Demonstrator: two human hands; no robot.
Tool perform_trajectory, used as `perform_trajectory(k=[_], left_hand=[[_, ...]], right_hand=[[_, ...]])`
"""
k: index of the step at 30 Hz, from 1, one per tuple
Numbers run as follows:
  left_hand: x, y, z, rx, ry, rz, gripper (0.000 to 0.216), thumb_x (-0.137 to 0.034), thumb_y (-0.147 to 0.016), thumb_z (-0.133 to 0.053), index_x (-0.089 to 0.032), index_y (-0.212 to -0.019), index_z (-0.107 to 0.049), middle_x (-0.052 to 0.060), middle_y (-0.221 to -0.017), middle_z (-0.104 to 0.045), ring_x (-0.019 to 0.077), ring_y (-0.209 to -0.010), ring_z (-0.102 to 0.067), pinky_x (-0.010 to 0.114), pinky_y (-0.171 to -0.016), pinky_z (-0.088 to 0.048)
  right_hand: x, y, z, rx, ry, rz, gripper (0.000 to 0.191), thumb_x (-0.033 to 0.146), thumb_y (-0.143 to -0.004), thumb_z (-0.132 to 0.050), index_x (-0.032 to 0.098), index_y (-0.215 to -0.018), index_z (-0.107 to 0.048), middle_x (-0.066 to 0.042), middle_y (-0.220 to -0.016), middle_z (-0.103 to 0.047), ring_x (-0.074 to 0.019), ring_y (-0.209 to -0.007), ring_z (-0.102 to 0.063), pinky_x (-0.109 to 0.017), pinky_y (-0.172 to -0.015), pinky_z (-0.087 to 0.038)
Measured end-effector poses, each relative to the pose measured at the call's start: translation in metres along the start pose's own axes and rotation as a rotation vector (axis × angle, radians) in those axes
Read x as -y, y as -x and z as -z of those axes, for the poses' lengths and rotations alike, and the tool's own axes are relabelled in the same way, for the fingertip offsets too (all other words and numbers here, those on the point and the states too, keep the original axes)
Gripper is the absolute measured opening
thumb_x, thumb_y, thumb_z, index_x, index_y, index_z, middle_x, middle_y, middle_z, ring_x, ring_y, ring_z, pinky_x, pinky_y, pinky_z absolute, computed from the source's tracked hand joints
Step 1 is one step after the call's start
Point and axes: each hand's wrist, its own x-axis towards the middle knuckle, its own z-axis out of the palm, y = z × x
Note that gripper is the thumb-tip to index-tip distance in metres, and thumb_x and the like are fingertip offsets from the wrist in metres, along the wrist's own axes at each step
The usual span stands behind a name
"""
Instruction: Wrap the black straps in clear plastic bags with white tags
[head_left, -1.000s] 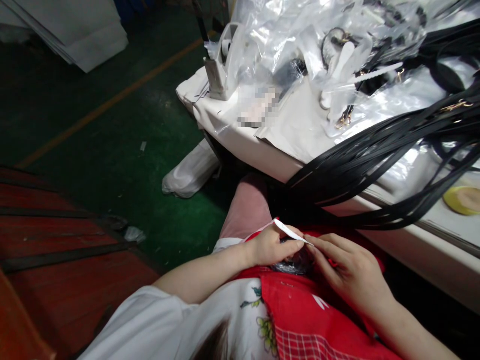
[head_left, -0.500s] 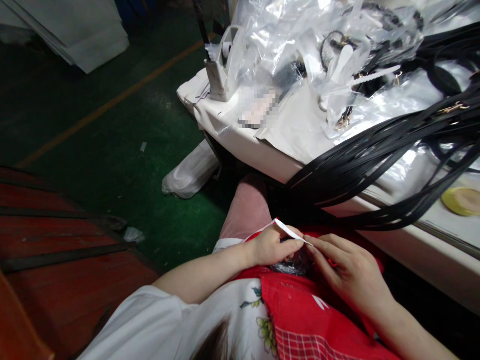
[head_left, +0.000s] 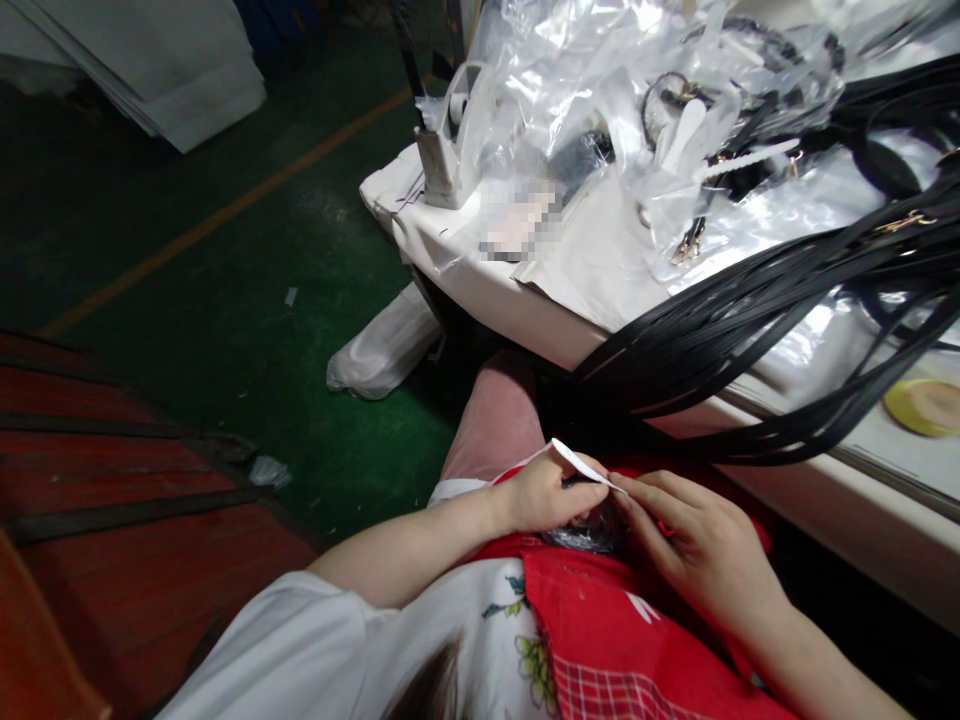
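While left hand (head_left: 544, 496) holds it, right hand (head_left: 701, 556) pinches white strip (head_left: 582, 464)

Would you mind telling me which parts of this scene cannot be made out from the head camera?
Head view:
- Dark shiny thing in the lap: mostly covered by the left hand and right hand, which pinch a white strip.
- Patch on the table: blurred out.
- Yellow disc: cut off by the right edge.
- Contents of the clear bags: obscured by glare and crumpling.
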Motion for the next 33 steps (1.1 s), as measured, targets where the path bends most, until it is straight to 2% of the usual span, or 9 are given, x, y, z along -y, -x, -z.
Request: perform_trajectory(k=[6, 9, 13, 16, 19, 21, 28, 31, 33], left_hand=[[-0.001, 0.002, -0.001, -0.030, -0.014, 0.075, 0.013, -0.021, -0.084, -0.053, -0.014, -0.084, -0.064, -0.003, -0.060, -0.055, 0.0090, -0.052, -0.049, 0.020, -0.052, -0.039], [-0.001, 0.002, -0.004, -0.063, -0.002, 0.152, 0.016, -0.019, -0.084, -0.051, -0.014, -0.074, -0.062, -0.003, -0.056, -0.054, 0.0098, -0.052, -0.049, 0.020, -0.052, -0.038], [0.004, 0.000, -0.007, -0.169, 0.011, 0.317, 0.036, -0.024, -0.089, -0.043, -0.016, -0.056, -0.053, -0.003, -0.046, -0.049, 0.0094, -0.044, -0.045, 0.022, -0.047, -0.035], [0.010, -0.003, -0.008, -0.208, 0.048, 0.378, 0.036, -0.026, -0.089, -0.042, -0.017, -0.056, -0.051, -0.003, -0.047, -0.050, 0.0083, -0.039, -0.042, 0.022, -0.042, -0.031], [0.012, -0.006, -0.009, -0.184, 0.087, 0.370, 0.032, -0.025, -0.089, -0.041, -0.016, -0.060, -0.051, -0.004, -0.048, -0.051, 0.0066, -0.037, -0.040, 0.019, -0.040, -0.030], [0.011, -0.007, -0.009, -0.170, 0.090, 0.372, 0.031, -0.026, -0.089, -0.042, -0.016, -0.061, -0.051, -0.005, -0.047, -0.050, 0.0062, -0.036, -0.040, 0.018, -0.040, -0.031], [0.010, -0.006, -0.012, -0.200, 0.107, 0.376, 0.032, -0.032, -0.087, -0.046, -0.015, -0.061, -0.052, -0.005, -0.044, -0.048, 0.0064, -0.037, -0.040, 0.018, -0.041, -0.032], [0.010, -0.004, -0.013, -0.203, 0.113, 0.370, 0.033, -0.035, -0.087, -0.047, -0.015, -0.062, -0.053, -0.004, -0.046, -0.049, 0.0057, -0.037, -0.039, 0.017, -0.040, -0.031], [0.009, -0.003, -0.013, -0.212, 0.091, 0.364, 0.033, -0.036, -0.086, -0.048, -0.016, -0.060, -0.052, -0.004, -0.046, -0.049, 0.0060, -0.038, -0.040, 0.017, -0.040, -0.031]], right_hand=[[0.001, 0.000, -0.002, 0.013, -0.013, -0.020, 0.029, 0.029, -0.099, -0.048, 0.019, -0.110, -0.073, -0.008, -0.089, -0.072, -0.0170, -0.072, -0.068, -0.028, -0.065, -0.054], [-0.001, 0.002, -0.003, 0.047, -0.103, -0.085, 0.031, 0.031, -0.097, -0.050, 0.020, -0.118, -0.069, -0.010, -0.095, -0.072, -0.0200, -0.077, -0.069, -0.031, -0.069, -0.056], [-0.009, 0.011, 0.003, 0.141, -0.493, -0.328, 0.042, 0.040, -0.091, -0.060, 0.021, -0.128, -0.061, -0.012, -0.111, -0.072, -0.0248, -0.093, -0.070, -0.036, -0.079, -0.058], [-0.017, 0.022, 0.011, 0.221, -0.921, -0.549, 0.039, 0.045, -0.092, -0.055, 0.023, -0.123, -0.064, -0.012, -0.112, -0.072, -0.0250, -0.089, -0.071, -0.036, -0.076, -0.059], [-0.020, 0.031, 0.016, 0.232, -1.238, -0.599, 0.039, 0.047, -0.092, -0.053, 0.024, -0.120, -0.067, -0.012, -0.099, -0.074, -0.0253, -0.082, -0.071, -0.036, -0.074, -0.058], [-0.020, 0.034, 0.015, 0.226, -1.340, -0.585, 0.041, 0.049, -0.088, -0.057, 0.024, -0.119, -0.067, -0.012, -0.094, -0.074, -0.0263, -0.083, -0.070, -0.038, -0.076, -0.057], [-0.023, 0.031, 0.008, 0.212, -1.262, -0.604, 0.040, 0.047, -0.083, -0.064, 0.020, -0.112, -0.068, -0.011, -0.096, -0.073, -0.0252, -0.082, -0.069, -0.038, -0.076, -0.056], [-0.028, 0.034, 0.007, 0.240, -1.305, -0.606, 0.041, 0.042, -0.082, -0.064, 0.019, -0.116, -0.069, -0.012, -0.093, -0.075, -0.0264, -0.082, -0.071, -0.039, -0.075, -0.056], [-0.031, 0.035, 0.008, 0.252, -1.299, -0.615, 0.040, 0.039, -0.082, -0.065, 0.020, -0.117, -0.070, -0.013, -0.099, -0.076, -0.0274, -0.084, -0.071, -0.041, -0.078, -0.057]])
